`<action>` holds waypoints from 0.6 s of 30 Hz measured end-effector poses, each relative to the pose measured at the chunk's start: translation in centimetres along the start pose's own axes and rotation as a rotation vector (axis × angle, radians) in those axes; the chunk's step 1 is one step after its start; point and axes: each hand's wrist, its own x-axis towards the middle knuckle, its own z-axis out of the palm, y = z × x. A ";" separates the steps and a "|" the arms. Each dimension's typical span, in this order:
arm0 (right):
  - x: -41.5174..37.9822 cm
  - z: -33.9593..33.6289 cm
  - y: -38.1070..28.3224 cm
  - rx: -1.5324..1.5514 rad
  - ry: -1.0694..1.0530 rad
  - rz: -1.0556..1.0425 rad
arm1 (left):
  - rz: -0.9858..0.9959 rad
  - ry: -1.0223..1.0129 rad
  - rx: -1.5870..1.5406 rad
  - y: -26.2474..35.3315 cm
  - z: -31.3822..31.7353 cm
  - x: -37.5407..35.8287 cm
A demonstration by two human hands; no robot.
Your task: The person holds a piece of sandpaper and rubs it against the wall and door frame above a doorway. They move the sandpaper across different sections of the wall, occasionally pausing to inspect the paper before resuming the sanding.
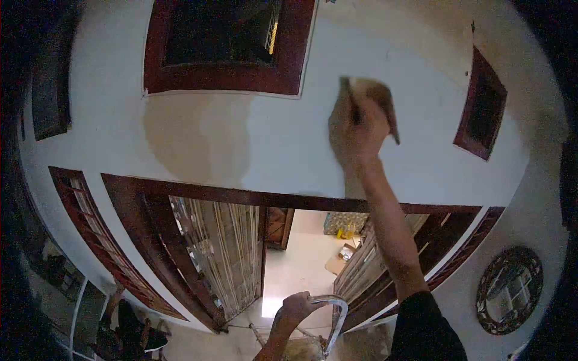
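Observation:
My right hand is raised against the pale wall, its fingers closed round a flat tool that is blurred by motion. The tool's face is at the wall, right of the dark red window frame. Low in the middle, my left hand is wrapped round the curved metal rail of what looks like a ladder. A beige patch shows on the wall below the window frame.
Beneath the wall is a doorway with a dark wooden frame and string curtains. A round ornate mirror hangs at the right. Another person is at the lower left. A small window sits at the upper right.

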 end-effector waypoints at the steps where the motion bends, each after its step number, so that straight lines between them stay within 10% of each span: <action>1: 1.6 -0.1 0.4 0.025 -0.034 0.075 | -0.013 -0.035 -0.009 0.5 -0.5 -0.1; 8: 1.0 -0.5 2.0 -0.108 -0.130 -0.310 | 0.065 0.077 -0.042 -0.5 0.4 0.0; 18: -0.3 -1.2 4.1 -0.135 -0.374 -0.255 | 0.086 0.077 -0.139 -1.7 1.7 0.0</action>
